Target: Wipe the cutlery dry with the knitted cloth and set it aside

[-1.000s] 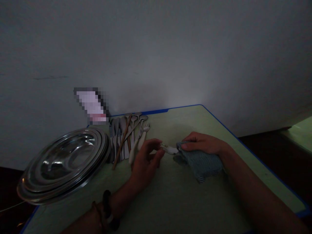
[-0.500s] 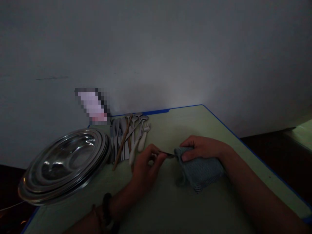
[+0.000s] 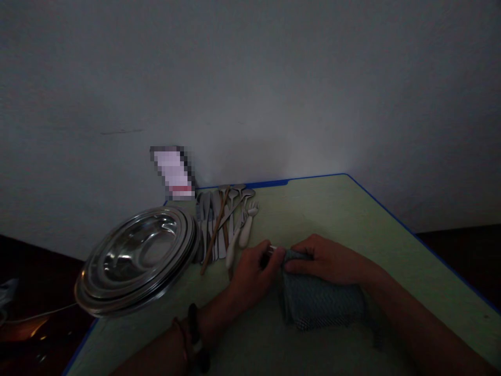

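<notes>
My left hand [image 3: 256, 269] is closed in a pinch around a small metal piece of cutlery [image 3: 273, 249]. Only a short bright part shows between its fingers, so its exact kind is hard to make out. Just to the right, my right hand [image 3: 332, 259] grips a folded grey-blue cloth [image 3: 323, 303], thumb on top, with the cloth's near edge hanging down over the table. The fingertips of both hands nearly meet at the cloth's left end. Whether the cloth wraps the far end of the cutlery is hidden.
Left of my hands lie several knives, spoons and forks [image 3: 250, 211] and a brown chopstick [image 3: 213, 237]. A stack of shiny metal plates [image 3: 90, 297] stands farther left on the pale green table [image 3: 324, 209]. Behind, a blurred phone-like screen [image 3: 172, 169] leans against the wall [image 3: 274, 94].
The view has shifted left, so things sit farther right. My left hand has come closer to the cloth, and less of the cutlery shows between the hands.
</notes>
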`<action>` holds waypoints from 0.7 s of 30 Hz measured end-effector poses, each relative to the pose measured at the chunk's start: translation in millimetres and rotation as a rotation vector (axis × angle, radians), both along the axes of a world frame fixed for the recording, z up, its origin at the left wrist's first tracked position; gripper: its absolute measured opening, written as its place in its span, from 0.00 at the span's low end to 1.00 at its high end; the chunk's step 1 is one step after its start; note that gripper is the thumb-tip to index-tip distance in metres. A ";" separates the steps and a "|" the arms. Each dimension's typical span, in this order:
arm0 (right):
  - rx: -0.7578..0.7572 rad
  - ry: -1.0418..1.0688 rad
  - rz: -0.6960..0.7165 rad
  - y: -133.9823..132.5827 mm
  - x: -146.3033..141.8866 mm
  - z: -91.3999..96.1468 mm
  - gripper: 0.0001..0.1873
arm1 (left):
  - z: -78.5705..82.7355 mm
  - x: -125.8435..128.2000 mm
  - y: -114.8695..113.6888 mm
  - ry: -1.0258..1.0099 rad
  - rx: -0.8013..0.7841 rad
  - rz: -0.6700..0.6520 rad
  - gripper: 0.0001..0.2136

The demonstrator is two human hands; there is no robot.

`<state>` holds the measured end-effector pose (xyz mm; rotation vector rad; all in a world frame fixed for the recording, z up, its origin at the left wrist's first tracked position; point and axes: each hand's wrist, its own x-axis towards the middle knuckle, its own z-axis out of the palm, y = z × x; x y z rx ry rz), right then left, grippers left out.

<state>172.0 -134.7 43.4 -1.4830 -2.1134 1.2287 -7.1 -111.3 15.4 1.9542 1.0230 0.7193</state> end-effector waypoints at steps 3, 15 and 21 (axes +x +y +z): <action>-0.001 -0.007 0.011 0.6 -0.5 -0.7 0.22 | 2.1 1.2 1.3 0.004 -0.046 0.002 0.16; -0.174 0.042 0.107 3.7 26.3 3.8 0.22 | 1.3 4.1 1.8 -0.176 -0.285 0.016 0.19; -0.218 0.095 -0.008 7.6 55.7 3.5 0.23 | 2.0 4.5 4.8 -0.211 -0.381 -0.014 0.20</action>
